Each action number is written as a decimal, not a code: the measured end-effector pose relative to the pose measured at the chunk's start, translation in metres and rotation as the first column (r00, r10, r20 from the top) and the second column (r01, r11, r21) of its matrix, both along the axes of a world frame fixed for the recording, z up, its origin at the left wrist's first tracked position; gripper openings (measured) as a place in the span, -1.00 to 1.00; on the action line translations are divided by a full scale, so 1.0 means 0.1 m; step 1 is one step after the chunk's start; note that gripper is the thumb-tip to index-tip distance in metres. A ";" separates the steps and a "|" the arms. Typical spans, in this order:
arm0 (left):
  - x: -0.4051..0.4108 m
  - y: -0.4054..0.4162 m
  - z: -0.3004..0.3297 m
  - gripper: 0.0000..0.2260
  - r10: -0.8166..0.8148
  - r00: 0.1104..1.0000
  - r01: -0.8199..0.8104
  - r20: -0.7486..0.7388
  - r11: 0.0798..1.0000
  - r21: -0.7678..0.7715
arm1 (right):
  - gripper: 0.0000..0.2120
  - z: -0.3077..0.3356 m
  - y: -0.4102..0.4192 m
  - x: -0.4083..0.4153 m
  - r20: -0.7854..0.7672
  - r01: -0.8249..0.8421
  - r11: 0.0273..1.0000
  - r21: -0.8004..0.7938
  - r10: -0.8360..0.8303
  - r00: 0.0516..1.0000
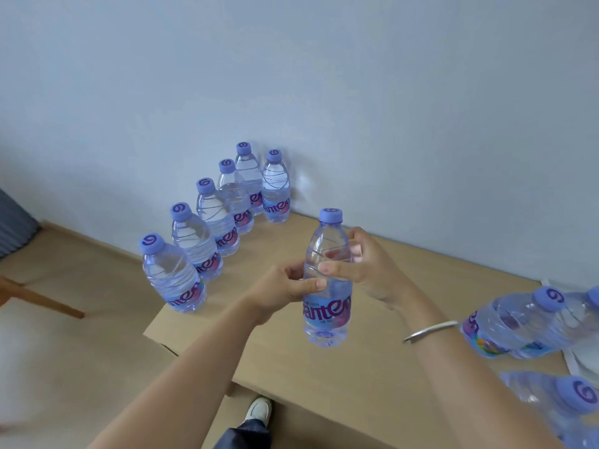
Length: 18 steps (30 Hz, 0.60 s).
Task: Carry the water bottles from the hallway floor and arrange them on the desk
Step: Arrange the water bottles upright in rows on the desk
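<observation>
A clear water bottle (327,306) with a purple cap and a blue-pink label stands upright above the light wooden desk (372,367), held by both hands. My left hand (285,288) grips its middle from the left. My right hand (359,267) wraps its upper part from the right, fingers across the front. Several matching bottles (197,241) stand in a row along the desk's left edge, running back to the wall. More bottles (515,322) lie in a cluster at the desk's right side.
A pale wall (356,92) runs behind the desk. A wooden chair leg (42,299) and a beige floor (64,367) show on the left. My shoe (259,411) is below the desk's front edge. A white object (580,361) lies at the right edge.
</observation>
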State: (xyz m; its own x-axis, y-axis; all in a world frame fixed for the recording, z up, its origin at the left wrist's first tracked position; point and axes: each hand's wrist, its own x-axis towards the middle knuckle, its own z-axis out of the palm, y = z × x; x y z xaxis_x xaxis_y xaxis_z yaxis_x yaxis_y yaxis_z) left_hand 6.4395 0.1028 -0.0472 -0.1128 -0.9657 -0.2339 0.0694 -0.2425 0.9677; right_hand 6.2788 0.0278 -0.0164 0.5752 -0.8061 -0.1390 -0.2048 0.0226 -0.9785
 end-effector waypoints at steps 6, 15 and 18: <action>0.20 0.12 -0.06 -0.66 0.042 0.999 -0.042 0.005 0.996 0.075 | -0.48 -0.11 0.08 0.20 0.024 -0.028 0.999 0.018 0.027 0.999; 0.48 0.03 -0.15 -0.68 0.064 0.995 -0.058 -0.077 0.995 0.079 | -0.32 -0.16 -0.04 0.50 -0.003 -0.041 0.999 -0.012 0.041 0.999; 0.61 0.00 -0.16 -0.66 0.067 0.993 -0.060 -0.099 0.996 0.066 | -0.33 -0.18 -0.08 0.63 -0.014 -0.025 0.999 -0.019 0.025 1.000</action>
State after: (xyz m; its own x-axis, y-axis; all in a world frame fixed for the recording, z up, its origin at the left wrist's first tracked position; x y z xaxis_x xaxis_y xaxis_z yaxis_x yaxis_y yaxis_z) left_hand 6.5006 0.1023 -0.0636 -0.0778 -0.9554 -0.2850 0.1830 -0.2947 0.9379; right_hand 6.3422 0.0199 -0.0344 0.5934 -0.7941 -0.1318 -0.2190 -0.0017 -0.9757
